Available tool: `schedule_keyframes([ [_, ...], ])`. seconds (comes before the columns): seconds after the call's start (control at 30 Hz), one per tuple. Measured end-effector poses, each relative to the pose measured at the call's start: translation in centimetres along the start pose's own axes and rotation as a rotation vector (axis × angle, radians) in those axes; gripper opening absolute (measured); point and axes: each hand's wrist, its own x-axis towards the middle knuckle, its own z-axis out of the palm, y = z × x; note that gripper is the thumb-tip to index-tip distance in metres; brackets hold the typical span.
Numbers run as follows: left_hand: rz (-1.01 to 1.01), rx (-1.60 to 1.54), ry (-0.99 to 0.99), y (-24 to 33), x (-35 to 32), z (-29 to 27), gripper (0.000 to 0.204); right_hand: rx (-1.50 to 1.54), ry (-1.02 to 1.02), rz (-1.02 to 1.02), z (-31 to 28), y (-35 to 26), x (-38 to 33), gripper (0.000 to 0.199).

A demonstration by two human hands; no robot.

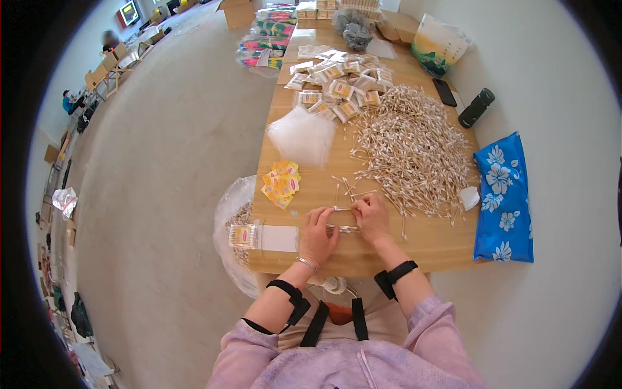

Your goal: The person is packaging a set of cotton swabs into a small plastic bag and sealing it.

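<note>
My left hand (317,233) and my right hand (371,217) meet near the front of a long wooden table (427,243). Together they pinch a small bundle of cotton swabs (343,228) lying flat between them. A large heap of loose cotton swabs (414,146) spreads just beyond my right hand. A few stray swabs (350,188) lie in front of my fingers. A filled clear swab packet (259,236) sits left of my left hand at the table's edge.
Yellow paper labels (281,183), a stack of clear bags (302,135) and several filled packets (340,81) lie farther up the table. A blue flowered cloth (504,194), a dark bottle (476,107) and a phone (444,92) sit at right. A plastic sack (228,214) hangs at left.
</note>
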Motion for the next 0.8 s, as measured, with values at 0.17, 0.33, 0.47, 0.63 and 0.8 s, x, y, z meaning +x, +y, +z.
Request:
schedule_keyframes([
  [0.17, 0.065, 0.052, -0.029, 0.0, 0.1, 0.2, 0.040, 0.050, -0.096, -0.031, -1.9, -1.4, -1.9, 0.007],
  [0.33, 0.105, 0.037, -0.002, -0.1, 0.3, 0.5, 0.018, 0.142, -0.144, -0.042, -0.9, -0.9, -2.4, 0.011],
  [0.47, 0.125, -0.041, -0.056, -0.4, 0.1, 0.2, 0.014, 0.175, -0.020, -0.032, -0.7, -1.5, -1.1, 0.015],
  [0.63, 0.023, -0.137, -0.111, -0.6, -0.4, 0.4, 0.026, 0.070, -0.091, -0.038, -0.6, -0.8, -1.2, 0.017],
  [0.8, 0.068, -0.178, -0.193, -0.8, 0.0, -0.8, 0.053, 0.291, -0.025, 0.078, -1.2, 0.4, -3.8, 0.011],
])
